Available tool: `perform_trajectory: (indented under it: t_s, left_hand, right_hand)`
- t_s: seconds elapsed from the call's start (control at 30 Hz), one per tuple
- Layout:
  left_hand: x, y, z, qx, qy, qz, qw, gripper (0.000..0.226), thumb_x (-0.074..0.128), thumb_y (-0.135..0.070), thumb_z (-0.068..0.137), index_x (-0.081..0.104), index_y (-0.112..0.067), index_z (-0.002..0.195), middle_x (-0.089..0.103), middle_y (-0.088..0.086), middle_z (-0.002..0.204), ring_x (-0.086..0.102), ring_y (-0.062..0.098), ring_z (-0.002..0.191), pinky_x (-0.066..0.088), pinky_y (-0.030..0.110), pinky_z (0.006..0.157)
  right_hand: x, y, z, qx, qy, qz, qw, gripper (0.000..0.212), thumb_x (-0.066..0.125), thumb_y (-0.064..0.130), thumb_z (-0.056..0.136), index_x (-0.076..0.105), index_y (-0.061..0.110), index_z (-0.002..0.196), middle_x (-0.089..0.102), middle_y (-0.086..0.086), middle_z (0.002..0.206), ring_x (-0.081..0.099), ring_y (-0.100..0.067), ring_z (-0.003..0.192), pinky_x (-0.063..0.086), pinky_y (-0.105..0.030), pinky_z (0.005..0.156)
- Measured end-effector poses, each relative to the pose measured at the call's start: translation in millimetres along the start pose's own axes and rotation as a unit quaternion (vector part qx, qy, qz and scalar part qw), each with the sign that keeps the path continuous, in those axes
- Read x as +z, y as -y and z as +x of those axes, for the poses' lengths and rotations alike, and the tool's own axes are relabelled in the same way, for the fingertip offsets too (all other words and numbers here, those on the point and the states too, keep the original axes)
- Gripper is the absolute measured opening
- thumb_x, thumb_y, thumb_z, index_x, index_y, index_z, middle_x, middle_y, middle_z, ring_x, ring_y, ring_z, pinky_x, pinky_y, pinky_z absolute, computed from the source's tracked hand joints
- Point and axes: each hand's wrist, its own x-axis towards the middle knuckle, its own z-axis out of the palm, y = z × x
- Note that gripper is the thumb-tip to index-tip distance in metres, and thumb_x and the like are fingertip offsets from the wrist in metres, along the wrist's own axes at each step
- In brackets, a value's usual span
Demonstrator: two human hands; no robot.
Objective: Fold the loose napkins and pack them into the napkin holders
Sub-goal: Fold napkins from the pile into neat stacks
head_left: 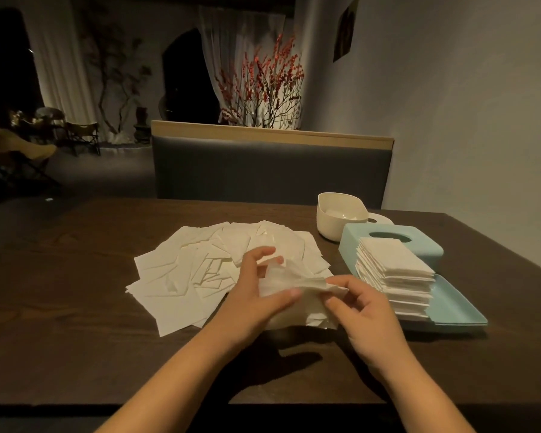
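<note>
A spread of loose white napkins [200, 267] covers the middle of the dark wooden table [75, 323]. My left hand [256, 289] and my right hand [363, 310] both pinch one crumpled white napkin [289, 278] just above the pile's near right edge. To the right lies a light blue napkin holder base [459, 310] carrying a tall stack of folded napkins [394, 270]. Its blue lid [388, 237], with an oval slot, rests behind the stack. A cream napkin holder [338, 220] stands open at the back right, with something white inside.
A cream lid [380, 217] lies flat behind the cream holder. A grey padded bench [272, 170] faces me across the table. A wall runs along the right side. Folding chairs and potted branches stand on the dim floor at the left.
</note>
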Motion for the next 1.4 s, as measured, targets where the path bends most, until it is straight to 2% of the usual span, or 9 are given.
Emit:
perform_trajectory:
  t_s: [0.13, 0.37, 0.57, 0.77, 0.9, 1.0, 1.1, 1.2, 1.4]
  left_hand:
    - [-13, 9, -1, 0.049, 0.065, 0.121, 0.989, 0.089, 0.08, -0.033, 0.079, 0.014, -0.067, 0.129, 0.044, -0.017, 0.135, 0.052, 0.001, 0.116, 0.049, 0.015, 0.092]
    - [-4, 12, -10, 0.037, 0.074, 0.123, 0.989, 0.089, 0.072, -0.02, 0.087, 0.013, -0.071, 0.131, 0.053, -0.009, 0.123, 0.062, 0.007, 0.1, 0.048, 0.011, 0.083]
    - [-4, 11, -11, 0.039, 0.083, 0.103, 0.99, 0.094, 0.08, -0.032, 0.083, 0.008, -0.064, 0.134, 0.037, -0.022, 0.125, 0.051, -0.011, 0.107, 0.042, 0.002, 0.083]
    - [-8, 19, -11, 0.079, -0.017, 0.046, 0.996, 0.03, 0.067, -0.044, 0.08, 0.061, -0.055, 0.107, 0.06, -0.028, 0.115, 0.059, 0.001, 0.109, 0.056, 0.023, 0.085]
    - [-3, 24, -9, 0.074, -0.07, 0.027, 0.994, 0.006, 0.066, -0.033, 0.091, 0.071, -0.034, 0.088, 0.069, -0.018, 0.107, 0.063, 0.002, 0.103, 0.053, 0.028, 0.088]
    - [-2, 24, -10, 0.053, -0.079, 0.016, 0.995, 0.015, 0.063, -0.022, 0.097, 0.069, -0.027, 0.084, 0.069, -0.021, 0.105, 0.064, 0.003, 0.096, 0.053, 0.022, 0.081]
    - [-2, 19, -12, 0.017, -0.049, -0.027, 0.998, 0.012, 0.058, -0.043, 0.097, 0.061, -0.032, 0.097, 0.065, -0.014, 0.114, 0.063, 0.011, 0.099, 0.054, 0.028, 0.084]
    - [-3, 17, -14, -0.004, 0.043, 0.029, 0.999, 0.057, 0.064, -0.064, 0.077, 0.035, -0.05, 0.124, 0.05, -0.011, 0.127, 0.061, 0.011, 0.106, 0.055, 0.027, 0.089]
    - [1, 14, -13, 0.052, 0.006, 0.141, 0.989, 0.069, 0.062, -0.018, 0.094, 0.019, -0.067, 0.117, 0.054, -0.004, 0.111, 0.064, 0.015, 0.091, 0.056, 0.037, 0.09]
  right_hand:
    - [-6, -5, -3, 0.034, 0.027, -0.008, 0.999, 0.031, 0.067, 0.0, 0.088, 0.067, 0.023, 0.108, 0.071, 0.007, 0.099, 0.067, -0.005, 0.093, 0.058, -0.028, 0.084]
    - [-3, -7, -5, 0.05, 0.063, -0.087, 0.993, 0.048, 0.073, 0.006, 0.085, 0.057, 0.035, 0.119, 0.062, 0.015, 0.113, 0.062, 0.001, 0.101, 0.055, -0.021, 0.086]
    - [0, -11, -6, 0.035, 0.102, -0.098, 0.989, 0.061, 0.077, 0.013, 0.082, 0.051, 0.05, 0.125, 0.049, 0.028, 0.128, 0.048, 0.005, 0.122, 0.04, -0.022, 0.105]
    - [-1, -12, -9, -0.003, 0.062, -0.051, 0.997, 0.029, 0.068, 0.006, 0.089, 0.064, 0.028, 0.107, 0.064, 0.011, 0.096, 0.061, -0.014, 0.081, 0.051, -0.019, 0.068]
    - [0, -16, -9, -0.024, 0.044, -0.052, 0.997, 0.008, 0.066, 0.008, 0.091, 0.066, 0.016, 0.093, 0.065, -0.007, 0.084, 0.058, -0.018, 0.072, 0.047, -0.025, 0.066]
    - [1, -20, -7, -0.012, 0.036, -0.042, 0.998, 0.002, 0.065, 0.013, 0.093, 0.064, 0.013, 0.095, 0.061, -0.026, 0.084, 0.056, -0.024, 0.071, 0.045, -0.034, 0.065]
    - [2, -20, -6, -0.004, 0.032, -0.054, 0.998, 0.002, 0.063, 0.014, 0.094, 0.062, 0.013, 0.095, 0.06, -0.027, 0.083, 0.054, -0.016, 0.066, 0.044, -0.027, 0.062]
    - [3, -18, -6, 0.009, 0.029, -0.054, 0.998, 0.003, 0.061, 0.016, 0.095, 0.061, 0.013, 0.095, 0.062, -0.023, 0.084, 0.055, -0.018, 0.068, 0.044, -0.028, 0.061]
    - [3, -16, -2, 0.032, 0.079, -0.129, 0.988, 0.041, 0.065, 0.021, 0.093, 0.041, 0.042, 0.118, 0.055, 0.009, 0.116, 0.058, -0.01, 0.102, 0.05, -0.025, 0.084]
